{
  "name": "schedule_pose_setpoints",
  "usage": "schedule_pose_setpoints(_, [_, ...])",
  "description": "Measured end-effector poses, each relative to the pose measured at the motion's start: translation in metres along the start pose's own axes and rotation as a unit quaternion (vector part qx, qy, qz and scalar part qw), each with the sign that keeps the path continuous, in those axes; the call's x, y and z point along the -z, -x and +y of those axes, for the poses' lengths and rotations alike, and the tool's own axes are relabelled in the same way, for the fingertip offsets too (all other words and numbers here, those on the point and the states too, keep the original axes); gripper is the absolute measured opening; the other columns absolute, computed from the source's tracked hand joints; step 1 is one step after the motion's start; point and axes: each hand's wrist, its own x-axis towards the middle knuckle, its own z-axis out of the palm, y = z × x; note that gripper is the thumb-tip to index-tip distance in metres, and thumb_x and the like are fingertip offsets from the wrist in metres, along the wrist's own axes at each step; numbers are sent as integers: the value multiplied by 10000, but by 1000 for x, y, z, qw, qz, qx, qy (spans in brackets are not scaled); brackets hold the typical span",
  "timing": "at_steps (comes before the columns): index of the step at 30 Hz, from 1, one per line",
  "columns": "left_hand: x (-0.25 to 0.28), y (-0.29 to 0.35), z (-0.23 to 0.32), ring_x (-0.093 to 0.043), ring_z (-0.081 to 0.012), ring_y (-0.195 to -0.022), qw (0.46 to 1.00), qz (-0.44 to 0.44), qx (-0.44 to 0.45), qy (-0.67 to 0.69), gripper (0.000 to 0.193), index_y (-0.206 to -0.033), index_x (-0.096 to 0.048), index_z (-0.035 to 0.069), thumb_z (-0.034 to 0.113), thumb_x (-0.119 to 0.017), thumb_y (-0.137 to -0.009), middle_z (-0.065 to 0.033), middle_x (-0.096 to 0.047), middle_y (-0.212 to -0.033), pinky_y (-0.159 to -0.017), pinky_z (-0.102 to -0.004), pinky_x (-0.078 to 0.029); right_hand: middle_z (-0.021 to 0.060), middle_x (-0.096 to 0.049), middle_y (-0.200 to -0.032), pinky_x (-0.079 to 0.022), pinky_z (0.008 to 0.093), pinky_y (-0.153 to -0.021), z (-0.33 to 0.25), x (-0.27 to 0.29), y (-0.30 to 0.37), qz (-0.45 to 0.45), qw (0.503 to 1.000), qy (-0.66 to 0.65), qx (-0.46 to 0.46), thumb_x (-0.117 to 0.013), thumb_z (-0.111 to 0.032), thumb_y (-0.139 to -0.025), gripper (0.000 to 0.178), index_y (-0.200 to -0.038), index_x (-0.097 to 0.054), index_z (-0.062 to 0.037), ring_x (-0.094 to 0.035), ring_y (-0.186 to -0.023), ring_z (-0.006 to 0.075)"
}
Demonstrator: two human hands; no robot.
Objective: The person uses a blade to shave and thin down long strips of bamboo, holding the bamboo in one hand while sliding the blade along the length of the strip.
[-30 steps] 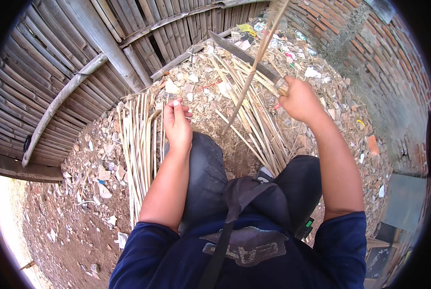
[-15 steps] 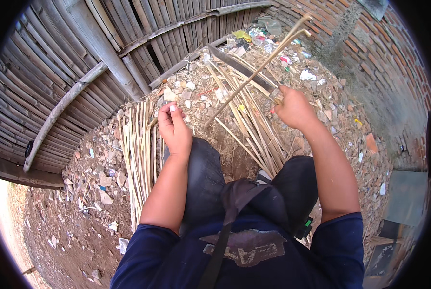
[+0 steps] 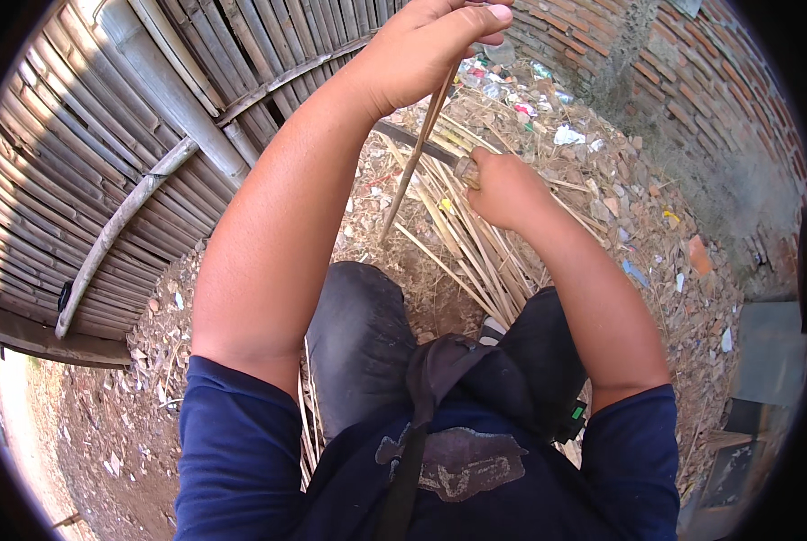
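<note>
At the upper centre of the head view, the left hand (image 3: 430, 47) is raised, forearm slanting up and rightward, at the upper end of a split stick (image 3: 406, 178); whether its fingers close on the stick cannot be told. The stick slants down across the machete (image 3: 426, 146). Lower, the right hand (image 3: 504, 189) grips the machete's handle, blade pointing left. A worn print (image 3: 471, 462) marks the navy shirt (image 3: 241, 442). Rubble-strewn ground (image 3: 615, 194) lies between a bamboo wall (image 3: 87, 126) and a brick wall (image 3: 692, 81).
</note>
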Motion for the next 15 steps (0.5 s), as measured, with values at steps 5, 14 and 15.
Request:
schedule_pose_setpoints(5, [11,2,7,-572,-126,-812,996,56,63,-17,358,-1157,-620,65,372,-468,-1054,16,-576,-867,-795,-308,-495,192,-729,-962,-590,458,-756,-12,4,-2,-3,992,126,30,-622,-64,-851,308,-1155,-609,-16,-731,-924,341])
schedule_pose_setpoints(14, [22,-2,13,-308,-105,-575,982,-53,160,85,462,-758,-506,124,452,-452,-1079,40,-343,-637,-563,-256,-305,209,-714,-825,-573,498,-694,0,-12,-8,52,990,114,62,-633,-81,-801,220,-1017,-619,-36,-719,-792,387])
schedule_pose_setpoints(15, [24,-1,13,-294,-104,-562,984,-42,152,79,467,-727,-462,139,447,-457,-1078,41,-326,-626,-545,-261,-289,210,-715,-836,-574,500,-709,-3,-9,-7,46,990,112,68,-631,-78,-801,221,-1018,-625,-34,-718,-808,388])
